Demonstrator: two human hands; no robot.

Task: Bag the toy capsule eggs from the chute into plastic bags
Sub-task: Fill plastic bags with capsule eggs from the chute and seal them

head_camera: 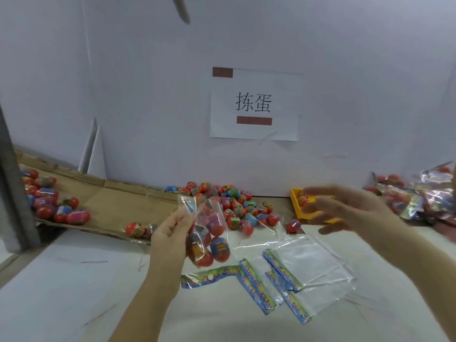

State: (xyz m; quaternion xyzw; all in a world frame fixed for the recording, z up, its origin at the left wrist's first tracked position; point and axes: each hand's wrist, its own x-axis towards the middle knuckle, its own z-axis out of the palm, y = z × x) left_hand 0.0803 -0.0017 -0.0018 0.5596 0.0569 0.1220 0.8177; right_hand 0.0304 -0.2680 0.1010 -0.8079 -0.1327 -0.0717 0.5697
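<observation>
My left hand [170,233] pinches the top of a clear plastic bag [209,233] that hangs upright and holds several red and coloured capsule eggs. My right hand [345,208] is blurred, with its fingers spread and nothing in it, above the table to the right of the loose egg pile [241,206]. More eggs [47,201] lie on the cardboard chute [118,203] at the left. Several flat empty bags [296,275] with colourful header strips lie on the white table in front of me.
A yellow tray [299,209] with a few eggs stands behind my right hand. Filled bags [424,196] are heaped at the far right. A white wall with a paper sign [254,104] closes the back. A grey post [12,183] stands at the left.
</observation>
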